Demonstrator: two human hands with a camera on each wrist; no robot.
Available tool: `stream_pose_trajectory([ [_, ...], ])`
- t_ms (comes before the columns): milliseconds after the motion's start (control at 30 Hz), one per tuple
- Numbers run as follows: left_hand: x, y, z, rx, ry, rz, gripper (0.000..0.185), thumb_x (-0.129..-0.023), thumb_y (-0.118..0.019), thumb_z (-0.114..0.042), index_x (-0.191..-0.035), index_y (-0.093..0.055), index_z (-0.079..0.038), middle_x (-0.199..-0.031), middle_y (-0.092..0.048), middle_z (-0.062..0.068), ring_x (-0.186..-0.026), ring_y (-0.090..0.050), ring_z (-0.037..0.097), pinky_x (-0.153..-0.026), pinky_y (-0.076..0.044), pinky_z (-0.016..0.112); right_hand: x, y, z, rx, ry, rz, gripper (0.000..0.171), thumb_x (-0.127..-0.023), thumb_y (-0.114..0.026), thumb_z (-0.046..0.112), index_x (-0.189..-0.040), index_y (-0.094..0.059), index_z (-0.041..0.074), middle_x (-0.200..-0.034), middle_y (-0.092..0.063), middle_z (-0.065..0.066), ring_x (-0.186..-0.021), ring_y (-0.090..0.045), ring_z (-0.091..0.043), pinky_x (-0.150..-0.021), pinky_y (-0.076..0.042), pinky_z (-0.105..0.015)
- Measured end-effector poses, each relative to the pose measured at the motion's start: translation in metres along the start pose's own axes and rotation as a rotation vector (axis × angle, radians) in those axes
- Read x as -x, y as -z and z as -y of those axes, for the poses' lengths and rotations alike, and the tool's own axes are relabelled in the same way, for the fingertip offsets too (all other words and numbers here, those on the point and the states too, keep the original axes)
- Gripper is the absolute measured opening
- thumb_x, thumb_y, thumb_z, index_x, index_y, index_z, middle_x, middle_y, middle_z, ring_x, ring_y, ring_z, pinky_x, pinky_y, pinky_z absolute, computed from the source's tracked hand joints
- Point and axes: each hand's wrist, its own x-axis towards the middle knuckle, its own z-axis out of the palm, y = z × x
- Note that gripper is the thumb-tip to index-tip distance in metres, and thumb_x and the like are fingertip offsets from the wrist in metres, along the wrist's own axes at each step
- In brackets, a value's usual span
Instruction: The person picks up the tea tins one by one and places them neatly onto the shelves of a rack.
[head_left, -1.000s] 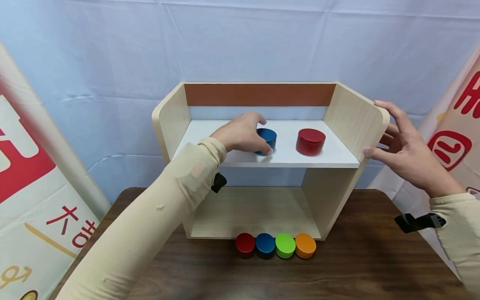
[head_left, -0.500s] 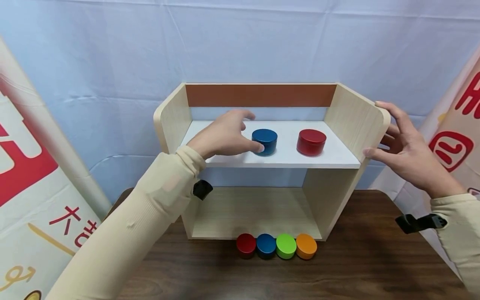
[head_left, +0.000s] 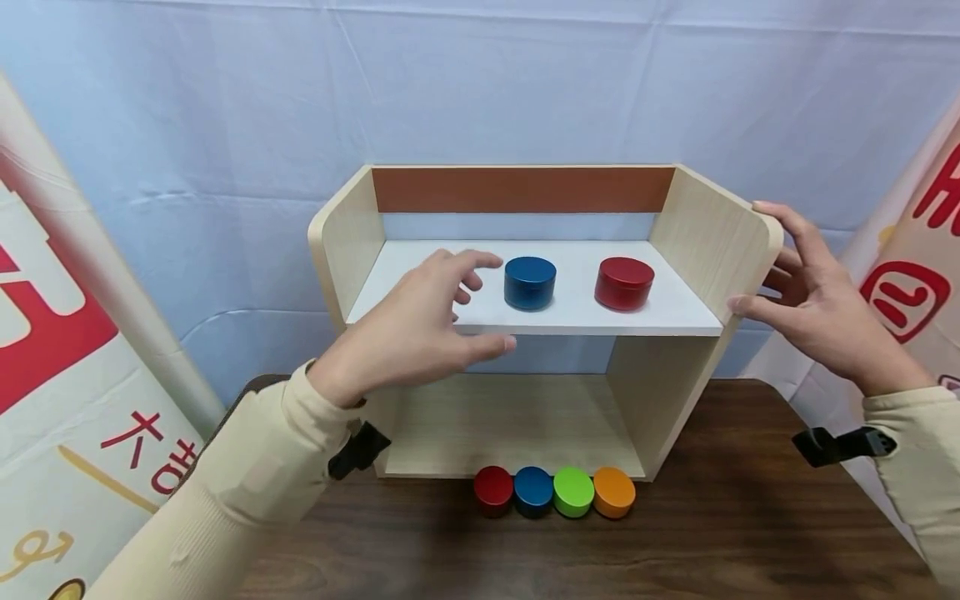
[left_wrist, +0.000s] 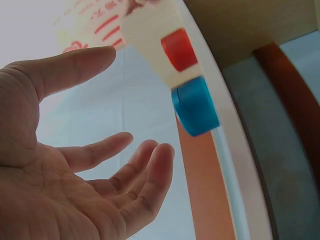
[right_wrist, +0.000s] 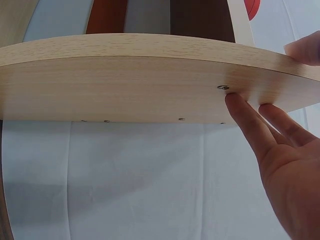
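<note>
**Left wrist view: open palm near the shelf**

The left hand (left_wrist: pixel 65 165) lies open, fingers relaxed, holding nothing. Beyond its fingertips, a blue cylinder (left_wrist: pixel 195 106) and a red cylinder (left_wrist: pixel 178 49) stand apart on the white shelf (left_wrist: pixel 227 150).

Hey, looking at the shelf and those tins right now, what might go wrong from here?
1. The left hand hangs open just in front of the blue tin; a careless sweep might knock it into the red tin or off the shelf.
2. The right hand presses straight fingers on the shelf's side panel, so a hard push may shift the unit.
3. Four lids lie at the shelf's base and could get bumped.
</note>
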Motion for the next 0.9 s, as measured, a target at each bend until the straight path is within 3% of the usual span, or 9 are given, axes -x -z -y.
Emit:
stream_pose_trajectory([
  [333,0.029,-0.032,0.013,-0.009,-0.023,0.025,0.071,-0.085,-0.084,-0.03,-0.145,-0.052,-0.011,-0.123,-0.058,0.006,-0.112,-0.058,0.021,-0.093,-0.052,0.041,-0.001,0.0,-0.001,-0.01,0.016,0.003,0.104,-0.084,-0.068,-0.02,-0.162,-0.02,0.03,-0.134,-0.044,-0.004,-0.108,-0.056,-0.012,-0.074,-0.053,-0.014],
  [567,0.037,-0.054,0.029,0.056,-0.012,0.025,0.065,-0.085,-0.083,-0.026,-0.142,-0.055,-0.011,-0.124,-0.059,0.006,-0.113,-0.059,0.022,-0.091,-0.054,0.042,0.001,0.0,0.0,-0.01,0.036,0.022,0.103,-0.084,-0.067,-0.02,-0.162,-0.019,0.029,-0.135,-0.043,-0.006,-0.108,-0.056,-0.011,-0.075,-0.054,-0.015],
  [900,0.047,-0.086,0.057,0.124,-0.024,0.013,0.058,-0.086,-0.082,-0.024,-0.137,-0.059,-0.01,-0.114,-0.058,0.004,-0.109,-0.058,0.022,-0.089,-0.053,0.041,0.0,0.001,0.001,-0.017,0.012,0.013,0.105,-0.083,-0.068,-0.02,-0.162,-0.02,0.03,-0.136,-0.043,-0.004,-0.109,-0.056,-0.01,-0.075,-0.054,-0.015],
])
